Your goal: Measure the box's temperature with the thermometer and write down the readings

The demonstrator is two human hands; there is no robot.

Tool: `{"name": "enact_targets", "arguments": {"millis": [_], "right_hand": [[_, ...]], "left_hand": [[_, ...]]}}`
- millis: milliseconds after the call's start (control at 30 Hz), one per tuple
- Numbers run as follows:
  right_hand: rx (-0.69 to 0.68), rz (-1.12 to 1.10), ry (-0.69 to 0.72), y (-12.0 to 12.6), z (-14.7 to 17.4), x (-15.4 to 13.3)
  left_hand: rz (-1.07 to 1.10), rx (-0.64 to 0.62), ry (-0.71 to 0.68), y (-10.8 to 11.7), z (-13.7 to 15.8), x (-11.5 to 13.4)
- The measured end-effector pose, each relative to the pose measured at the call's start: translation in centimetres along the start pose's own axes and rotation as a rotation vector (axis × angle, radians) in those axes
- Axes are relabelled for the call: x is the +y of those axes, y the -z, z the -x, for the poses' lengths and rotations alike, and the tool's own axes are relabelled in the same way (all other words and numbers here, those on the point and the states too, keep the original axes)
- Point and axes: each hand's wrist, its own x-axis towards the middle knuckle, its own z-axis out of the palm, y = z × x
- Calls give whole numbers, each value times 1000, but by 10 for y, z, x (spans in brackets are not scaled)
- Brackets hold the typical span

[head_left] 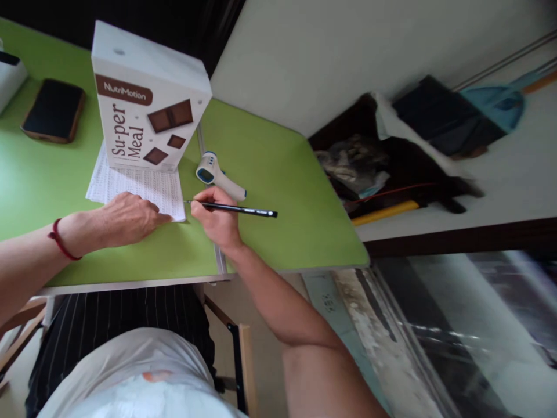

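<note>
A black pen [239, 209] is pinched between the thumb and fingers of the right hand [217, 220], its tip held at the right edge of a printed paper [152, 187], though whether the two touch cannot be told. The paper, laid on a green table [282, 174], is pressed near its close edge by the left hand [126, 219], whose fingers are loosely bent with nothing seen in their grasp. Its far part is covered by an upright white box [143, 125], while a thermometer [224, 184] is seen lying just beyond the right hand.
</note>
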Motion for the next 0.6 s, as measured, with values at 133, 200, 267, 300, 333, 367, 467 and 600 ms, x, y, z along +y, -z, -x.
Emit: {"name": "enact_targets", "arguments": {"millis": [133, 200, 267, 300, 333, 367, 467, 600], "right_hand": [[-89, 211, 127, 6, -35, -5], [-88, 354, 174, 2, -48, -1], [-103, 441, 197, -6, -52, 6], [-115, 467, 205, -10, -51, 9], [-131, 489, 216, -15, -48, 13], [-144, 508, 227, -19, -44, 16], [-190, 543, 246, -27, -34, 20], [-183, 483, 250, -26, -38, 18]], "left_hand": [[55, 43, -14, 0, -1, -2], [196, 77, -34, 1, 0, -11], [360, 59, -16, 7, 5, -27], [433, 20, 34, 12, 9, -38], [490, -37, 118, 18, 14, -49], [537, -133, 228, 24, 19, -61], [455, -272, 616, 34, 34, -95], [102, 100, 745, 15, 38, -121]]}}
